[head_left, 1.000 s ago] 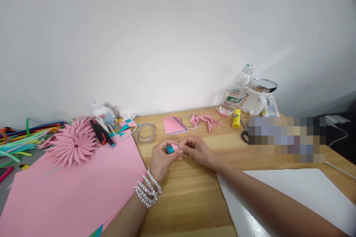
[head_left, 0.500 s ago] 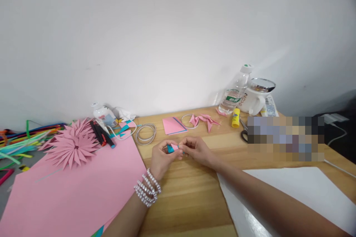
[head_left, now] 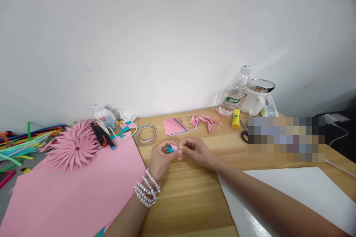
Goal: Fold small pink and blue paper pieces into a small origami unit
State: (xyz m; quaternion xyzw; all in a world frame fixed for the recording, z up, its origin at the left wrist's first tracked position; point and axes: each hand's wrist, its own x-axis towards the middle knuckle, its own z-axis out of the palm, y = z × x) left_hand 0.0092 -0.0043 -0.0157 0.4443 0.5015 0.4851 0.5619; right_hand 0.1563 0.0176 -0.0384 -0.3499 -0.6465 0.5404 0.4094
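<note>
Between my fingers is a small piece of folded paper, pink on one side and blue on the other. My left hand, with pearl bracelets at the wrist, is closed on its left part. My right hand pinches its right end, the thumb and index finger close to the left fingertips. Fingers cover much of the piece, so its full shape is hidden. Behind the hands lie a stack of square pink papers and several folded pink paper pieces.
Pink sheets with folded paper flowers and markers cover the left. A coiled cable lies behind. To the right are a water bottle, mug, glue stick, scissors and a white sheet.
Both hands stay almost in place around the folded paper, with only slight finger movement. The view has shifted very slightly.
</note>
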